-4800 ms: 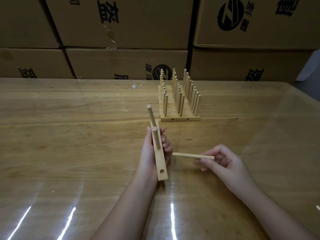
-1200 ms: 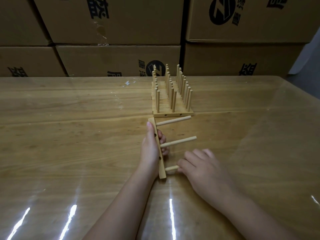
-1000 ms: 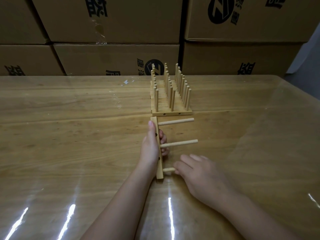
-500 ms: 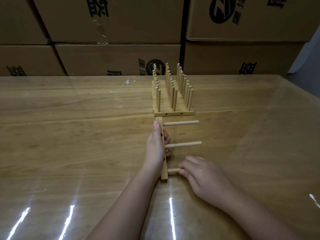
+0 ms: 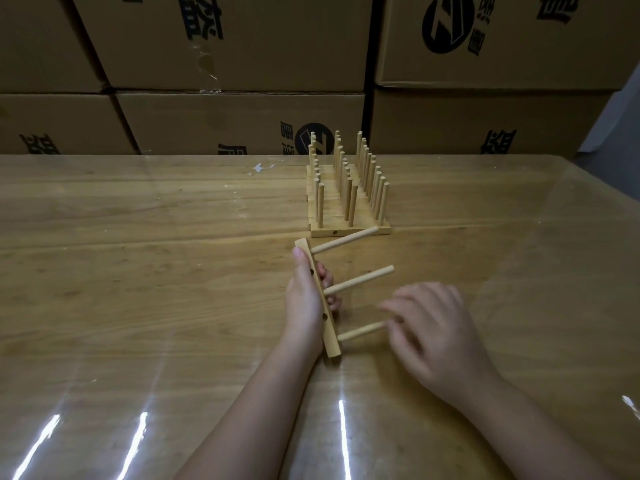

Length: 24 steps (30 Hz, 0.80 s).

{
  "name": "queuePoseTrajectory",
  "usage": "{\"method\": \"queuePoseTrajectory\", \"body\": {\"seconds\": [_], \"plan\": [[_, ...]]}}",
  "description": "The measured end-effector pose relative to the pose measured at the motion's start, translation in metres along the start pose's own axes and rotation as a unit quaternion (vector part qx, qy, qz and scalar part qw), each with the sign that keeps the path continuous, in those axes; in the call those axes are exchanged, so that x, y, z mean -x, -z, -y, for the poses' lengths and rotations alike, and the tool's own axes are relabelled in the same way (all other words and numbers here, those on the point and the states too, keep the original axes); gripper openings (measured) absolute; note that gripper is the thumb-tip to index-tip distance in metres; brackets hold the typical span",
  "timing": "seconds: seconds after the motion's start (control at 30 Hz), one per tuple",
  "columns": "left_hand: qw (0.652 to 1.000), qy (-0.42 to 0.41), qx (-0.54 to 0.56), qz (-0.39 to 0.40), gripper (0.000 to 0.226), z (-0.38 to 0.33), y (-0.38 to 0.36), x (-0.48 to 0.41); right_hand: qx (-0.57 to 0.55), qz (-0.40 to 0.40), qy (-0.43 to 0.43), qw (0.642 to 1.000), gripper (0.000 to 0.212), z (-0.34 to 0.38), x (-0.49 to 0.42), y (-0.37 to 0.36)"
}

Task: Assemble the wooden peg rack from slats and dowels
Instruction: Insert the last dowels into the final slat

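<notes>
Slat (image 5: 330,341) stands on edge on the worktop (image 5: 138,271), gripped by left hand (image 5: 303,303): thumb along the top edge, fingers curled round the far face. Three dowels stick out of it toward 2 o'clock: far dowel (image 5: 344,240), middle dowel (image 5: 358,280), near dowel (image 5: 360,331). Right hand (image 5: 433,327) sits at the near dowel's free tip, fingers loosely bent and motion-blurred; can't tell if it pinches or only touches. Finished peg rows (image 5: 348,202) stand at 12 o'clock, just beside the far dowel's tip. Cardboard boxes (image 5: 225,46) are stacked behind.

Your blurred right hand (image 5: 436,334) hides the nearest dowel's (image 5: 362,331) tip. On your left hand (image 5: 303,303), the slat (image 5: 318,294) covers most fingers (image 5: 327,279).
</notes>
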<state>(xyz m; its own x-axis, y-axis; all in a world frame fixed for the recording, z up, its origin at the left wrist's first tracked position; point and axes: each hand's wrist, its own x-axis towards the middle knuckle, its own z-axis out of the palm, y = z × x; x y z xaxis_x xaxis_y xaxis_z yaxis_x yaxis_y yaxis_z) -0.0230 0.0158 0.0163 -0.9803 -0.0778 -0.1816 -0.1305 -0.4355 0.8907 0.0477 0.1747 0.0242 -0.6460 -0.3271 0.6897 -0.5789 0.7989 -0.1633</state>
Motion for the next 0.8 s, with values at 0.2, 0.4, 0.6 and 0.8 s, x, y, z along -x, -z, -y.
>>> {"method": "queuePoseTrajectory", "body": {"seconds": [0.2,0.4,0.6,0.8], "plan": [[0.997,-0.034,-0.061,-0.011,0.056,0.009,-0.002,0.0,0.169,0.091,0.109,0.975,0.024,0.021,-0.003,-0.02],[0.994,-0.045,-0.102,-0.017,0.056,0.007,-0.003,0.002,0.213,0.112,0.091,0.966,0.022,0.03,-0.001,-0.027],[0.986,-0.065,-0.153,0.014,0.055,0.004,-0.005,0.008,0.156,0.147,0.083,0.973,0.017,0.03,0.0,-0.025],[0.98,-0.075,-0.184,0.032,0.056,0.004,-0.007,0.011,0.126,0.164,0.05,0.977,0.02,0.032,0.001,-0.023]]}}
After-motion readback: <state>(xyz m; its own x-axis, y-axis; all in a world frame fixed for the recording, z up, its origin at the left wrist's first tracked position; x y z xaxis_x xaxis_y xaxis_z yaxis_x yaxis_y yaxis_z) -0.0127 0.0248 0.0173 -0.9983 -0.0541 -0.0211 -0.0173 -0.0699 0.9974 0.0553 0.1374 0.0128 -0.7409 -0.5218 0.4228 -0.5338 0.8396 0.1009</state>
